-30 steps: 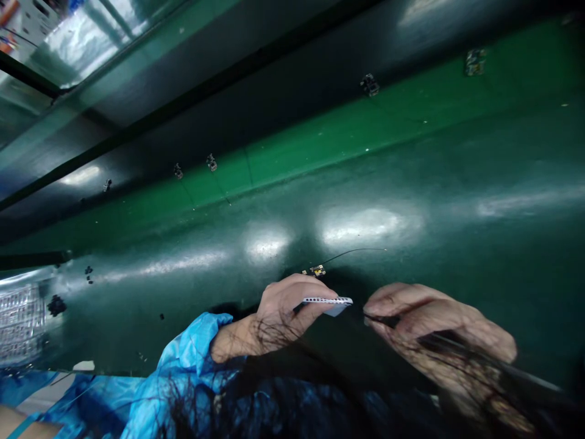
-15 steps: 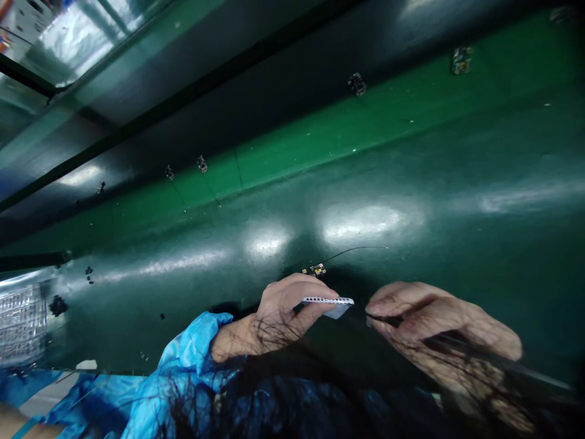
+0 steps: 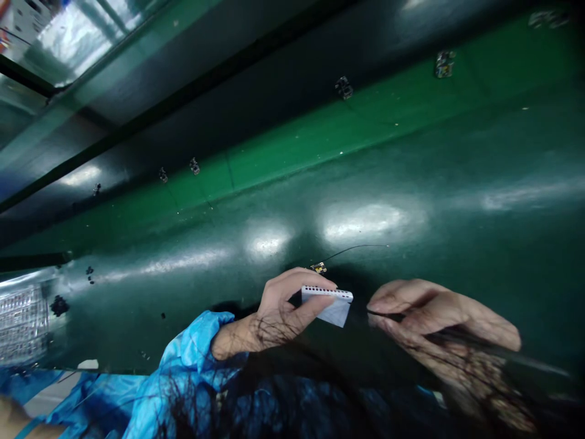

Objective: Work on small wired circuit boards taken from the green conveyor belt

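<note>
Glossy green bench (image 3: 411, 201); left hand (image 3: 278, 308) pinches flat perforated white card (image 3: 328, 303).

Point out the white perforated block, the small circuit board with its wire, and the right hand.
white perforated block (image 3: 329, 302), head view, its front face.
small circuit board (image 3: 319, 267), head view, board body.
right hand (image 3: 439, 317), head view, its back.

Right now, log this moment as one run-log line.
left hand: holds white perforated block | right hand: pinches thin dark tool beside block | small board with wire: on green bench behind hands
</note>
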The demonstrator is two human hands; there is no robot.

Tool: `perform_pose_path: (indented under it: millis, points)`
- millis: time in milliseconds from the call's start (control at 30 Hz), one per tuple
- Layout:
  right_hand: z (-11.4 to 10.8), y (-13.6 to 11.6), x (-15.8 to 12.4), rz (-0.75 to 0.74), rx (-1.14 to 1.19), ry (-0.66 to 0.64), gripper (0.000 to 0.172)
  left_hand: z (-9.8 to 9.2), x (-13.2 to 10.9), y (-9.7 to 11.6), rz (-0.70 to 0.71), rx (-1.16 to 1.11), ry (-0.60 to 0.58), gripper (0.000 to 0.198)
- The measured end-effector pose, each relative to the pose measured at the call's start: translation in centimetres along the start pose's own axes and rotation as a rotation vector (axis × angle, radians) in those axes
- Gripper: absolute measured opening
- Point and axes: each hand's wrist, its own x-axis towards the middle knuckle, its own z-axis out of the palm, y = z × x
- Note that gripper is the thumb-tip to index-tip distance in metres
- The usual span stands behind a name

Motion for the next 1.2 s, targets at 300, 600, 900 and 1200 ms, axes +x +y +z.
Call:
perform_pose_path:
  millis: [300,600,900,1200]
  points:
    - [-0.6,2.4,0.8,0.329,0.17,0.23,0.031,-0.9,-0.2,-2.6,-0.396,-0.308,-0.005,0.031]
    - [0.0,5.3,-0.1,0.485,0.133,0.118,0.029,-0.2,-0.8,-3.5,0.116,0.396,0.103,0.024]
    - [0.7,5.3,-0.5,0.538,0.206,0.067,0.03,0.2,-0.4,-3.3,0.455,0.637,0.193,0.015]
    - [0.7,5.4,-0.7,0.535,0.225,0.047,0.027,-0.3,-0.7,-3.5,0.462,0.592,0.165,0.003]
